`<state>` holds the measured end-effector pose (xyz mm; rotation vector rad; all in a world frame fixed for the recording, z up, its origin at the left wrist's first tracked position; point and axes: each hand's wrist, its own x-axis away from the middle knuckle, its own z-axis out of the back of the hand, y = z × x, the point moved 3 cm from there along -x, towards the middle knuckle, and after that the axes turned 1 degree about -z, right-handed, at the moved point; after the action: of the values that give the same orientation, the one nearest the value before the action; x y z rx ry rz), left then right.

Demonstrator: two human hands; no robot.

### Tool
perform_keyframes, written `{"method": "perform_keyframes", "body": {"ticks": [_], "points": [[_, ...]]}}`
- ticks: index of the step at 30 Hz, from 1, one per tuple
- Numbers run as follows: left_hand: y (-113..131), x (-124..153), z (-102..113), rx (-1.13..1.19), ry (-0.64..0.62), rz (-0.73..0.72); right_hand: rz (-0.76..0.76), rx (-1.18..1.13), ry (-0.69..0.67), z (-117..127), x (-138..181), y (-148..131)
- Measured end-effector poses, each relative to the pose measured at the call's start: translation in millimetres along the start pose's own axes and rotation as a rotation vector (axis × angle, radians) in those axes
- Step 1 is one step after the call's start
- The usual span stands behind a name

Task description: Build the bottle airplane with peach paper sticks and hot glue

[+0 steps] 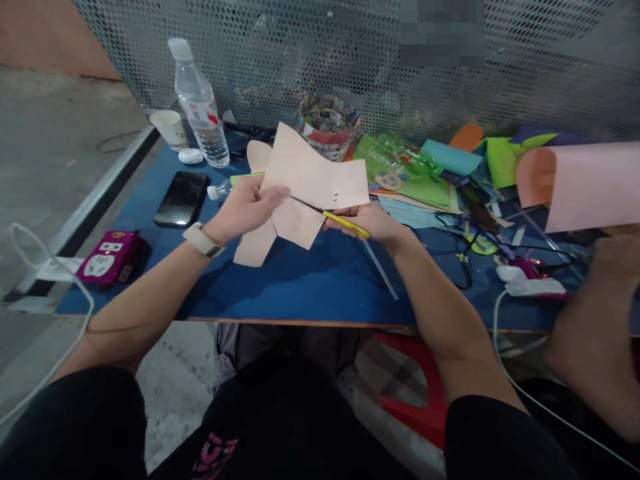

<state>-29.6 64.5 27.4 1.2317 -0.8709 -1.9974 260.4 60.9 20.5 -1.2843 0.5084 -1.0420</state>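
Note:
My left hand point(247, 210) grips a large pale peach paper sheet point(305, 183) by its left edge and holds it above the blue table point(300, 280). A white watch sits on that wrist. My right hand point(373, 223) is closed on yellow-handled scissors point(345, 223), whose dark blades reach left into the paper's lower edge. The sheet has an irregular cut outline and two small dark marks near its right side.
A water bottle point(200, 103), paper cup point(170, 128), white earbud case point(191, 156), black phone point(181, 198) and magenta power strip point(111, 257) lie at left. A paper-covered pot point(327, 127) and coloured paper scraps point(425, 180) fill the back right. Another person's arm point(595, 333) and pink paper point(590, 183) are at right.

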Motion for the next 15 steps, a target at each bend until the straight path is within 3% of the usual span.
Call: {"method": "perform_keyframes", "body": {"ticks": [6,10,15], "points": [[-15,0,8,0.012,0.143,0.058,0.062,0.013,-0.048,5,2,-3],[-22,0,20,-0.048,0.427,0.009,0.166,-0.018,-0.117,5,-2,-4],[-16,2,28,-0.06,0.728,-0.123,0.285,-0.222,-0.034,-13,-7,-7]]}}
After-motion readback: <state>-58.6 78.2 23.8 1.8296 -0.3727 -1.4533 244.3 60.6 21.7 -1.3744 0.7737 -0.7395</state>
